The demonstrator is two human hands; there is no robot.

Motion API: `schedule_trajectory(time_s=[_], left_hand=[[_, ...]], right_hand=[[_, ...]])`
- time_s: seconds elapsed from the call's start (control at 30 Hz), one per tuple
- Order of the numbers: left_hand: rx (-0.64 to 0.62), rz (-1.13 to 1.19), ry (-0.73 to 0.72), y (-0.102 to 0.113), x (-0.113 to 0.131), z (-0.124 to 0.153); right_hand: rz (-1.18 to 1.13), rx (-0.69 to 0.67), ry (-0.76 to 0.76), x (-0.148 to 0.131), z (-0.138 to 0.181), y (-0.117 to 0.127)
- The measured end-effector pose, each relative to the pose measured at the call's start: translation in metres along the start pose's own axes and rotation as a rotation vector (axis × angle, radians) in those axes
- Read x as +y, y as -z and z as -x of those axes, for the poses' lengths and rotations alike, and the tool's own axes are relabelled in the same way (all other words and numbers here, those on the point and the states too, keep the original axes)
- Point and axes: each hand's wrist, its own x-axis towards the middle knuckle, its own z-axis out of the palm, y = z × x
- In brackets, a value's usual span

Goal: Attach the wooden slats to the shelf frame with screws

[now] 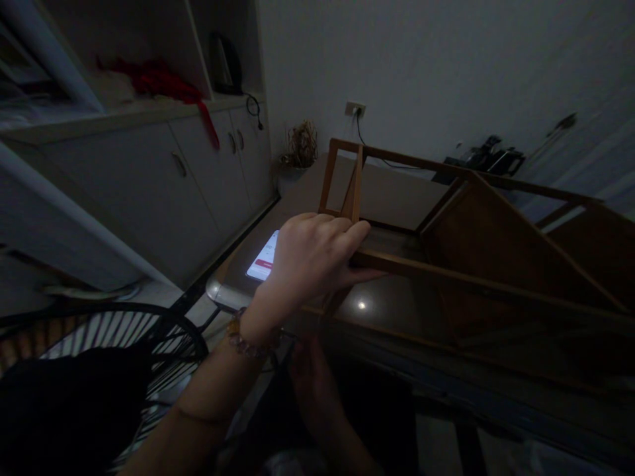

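A brown wooden frame (426, 268) with slanted inner panels, like a small shelf unit, lies on its side on the table. My left hand (320, 254), with a beaded bracelet on its wrist, is closed over the near end of its upper rail, thumb and fingers on either side of the wood. Below it, in shadow, my right hand (317, 383) is at the frame's lower near corner with its fingers drawn together. A thin, dark, rod-like piece shows by those fingertips; what they hold is too dim to make out.
A phone (262, 261) with a lit screen lies on the table (302, 192), left of my left hand. A black slatted chair (163, 330) stands at the left. Behind are white cabinets (143, 192), a kettle (225, 63), red cloth (159, 79), a dried plant (301, 144) and a wall socket (355, 108).
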Motion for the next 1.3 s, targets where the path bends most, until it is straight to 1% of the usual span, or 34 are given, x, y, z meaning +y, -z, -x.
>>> schedule_trajectory(time_s=[0.2,0.33,0.4,0.47,0.53,0.63,0.7,0.9,1.03,1.13,1.3], left_hand=[[-0.007,-0.007,-0.002,0.0,0.0,0.0],[-0.001,-0.006,-0.004,0.0,0.0,0.0],[-0.009,-0.001,-0.001,0.001,-0.001,0.0],[-0.022,0.004,0.004,0.001,-0.001,0.0],[-0.033,0.008,0.007,0.002,0.0,0.0],[-0.033,0.013,0.002,0.001,0.0,0.0],[-0.027,0.011,0.0,0.001,0.0,0.0],[-0.018,0.001,0.004,-0.001,0.0,0.0],[-0.015,-0.008,0.005,0.0,0.0,0.0],[-0.022,-0.001,0.004,0.0,0.0,0.0],[-0.011,0.003,0.0,0.0,0.0,0.0]], right_hand=[[-0.134,0.067,-0.015,-0.011,-0.006,0.003],[-0.173,0.081,-0.11,-0.021,-0.005,0.0],[-0.132,0.102,-0.142,-0.025,-0.003,-0.002],[-0.051,0.144,-0.136,-0.028,-0.002,-0.004],[0.058,0.162,-0.082,-0.031,-0.001,-0.005],[0.212,0.135,-0.007,-0.032,-0.001,-0.006],[0.252,0.122,0.012,-0.032,-0.002,-0.006],[0.224,0.153,-0.015,-0.033,-0.001,-0.002],[0.16,0.174,-0.068,-0.036,0.002,-0.002],[0.118,0.195,-0.079,-0.039,0.003,-0.004],[0.106,0.176,-0.079,-0.041,0.001,-0.006]])
